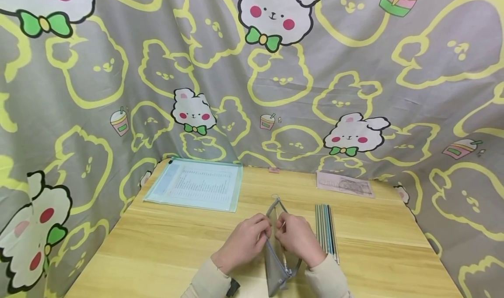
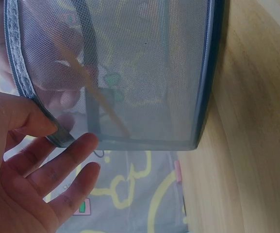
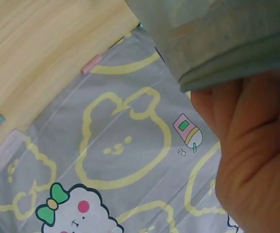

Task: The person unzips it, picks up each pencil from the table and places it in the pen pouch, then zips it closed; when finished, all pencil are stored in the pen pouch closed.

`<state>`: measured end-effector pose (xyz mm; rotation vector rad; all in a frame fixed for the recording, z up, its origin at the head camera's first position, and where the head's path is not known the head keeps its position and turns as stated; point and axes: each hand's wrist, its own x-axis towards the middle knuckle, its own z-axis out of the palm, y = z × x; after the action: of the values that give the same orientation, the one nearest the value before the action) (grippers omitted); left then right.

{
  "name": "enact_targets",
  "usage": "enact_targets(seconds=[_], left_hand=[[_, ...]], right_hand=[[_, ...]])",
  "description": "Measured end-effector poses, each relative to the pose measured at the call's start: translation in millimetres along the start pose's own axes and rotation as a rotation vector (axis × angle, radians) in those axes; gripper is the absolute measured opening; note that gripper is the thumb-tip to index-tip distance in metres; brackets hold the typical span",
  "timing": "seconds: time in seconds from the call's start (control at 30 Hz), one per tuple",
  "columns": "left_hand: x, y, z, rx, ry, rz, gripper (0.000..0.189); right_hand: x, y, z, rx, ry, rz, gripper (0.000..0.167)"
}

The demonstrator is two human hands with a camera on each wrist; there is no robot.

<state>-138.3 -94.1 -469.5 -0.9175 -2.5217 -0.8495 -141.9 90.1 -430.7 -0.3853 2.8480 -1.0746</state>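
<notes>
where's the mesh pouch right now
In the head view, the mesh pouch is near the bottom edge, slightly right of centre, between the left hand and right hand, left of the pencil row.

We pinch with our bare left hand (image 1: pixel 246 241), its lower fingers (image 2: pixel 64 164) spread; our bare right hand (image 1: pixel 298 236) curls nearby, cream-sleeved forearms (image 1: pixel 208 282) converging.

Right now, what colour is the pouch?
The pouch is see-through grey mesh with darker blue-grey edges, clearest in the left wrist view.
</notes>
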Motion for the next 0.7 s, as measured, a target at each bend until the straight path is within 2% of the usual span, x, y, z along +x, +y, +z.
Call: enact_targets(seconds=[0.7], left_hand=[[0.0,-0.8,-0.4,0.018,0.007,0.0,0.019]], right_hand=[[-0.3,2.6,5.5,-0.07,0.023,-0.002,0.015]])
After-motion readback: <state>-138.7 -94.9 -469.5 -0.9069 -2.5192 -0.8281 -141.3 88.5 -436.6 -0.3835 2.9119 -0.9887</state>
